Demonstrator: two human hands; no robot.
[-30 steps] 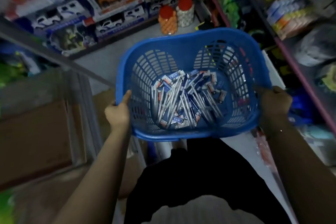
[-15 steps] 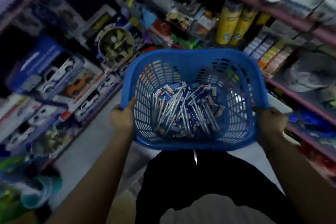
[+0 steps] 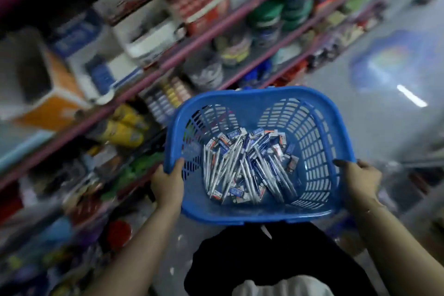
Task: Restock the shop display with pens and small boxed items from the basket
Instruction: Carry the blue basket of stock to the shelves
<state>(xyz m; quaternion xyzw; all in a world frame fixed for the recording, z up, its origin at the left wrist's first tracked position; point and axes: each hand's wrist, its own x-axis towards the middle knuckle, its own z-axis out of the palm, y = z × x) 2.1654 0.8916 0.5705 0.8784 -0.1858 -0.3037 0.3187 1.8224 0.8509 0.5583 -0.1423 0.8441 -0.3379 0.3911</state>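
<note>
Both hands grip a blue basket (image 3: 259, 216) held at centre frame: the left hand (image 3: 168, 186) curls round its left rim, the right hand (image 3: 359, 180) round its right rim. Pens (image 3: 242, 166) and small boxed items (image 3: 282, 140) lie heaped on its floor. Beyond, at upper left, blurred shelves (image 3: 168, 62) carry yellow bottles (image 3: 122, 127) and boxes

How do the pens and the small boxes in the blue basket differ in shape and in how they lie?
The pens are long, thin and silvery; the small boxes are short and blocky. The pens lie heaped and crossing mid-floor; the small boxes lie scattered round the heap's edges. Both rest loose in the blue basket.
</note>
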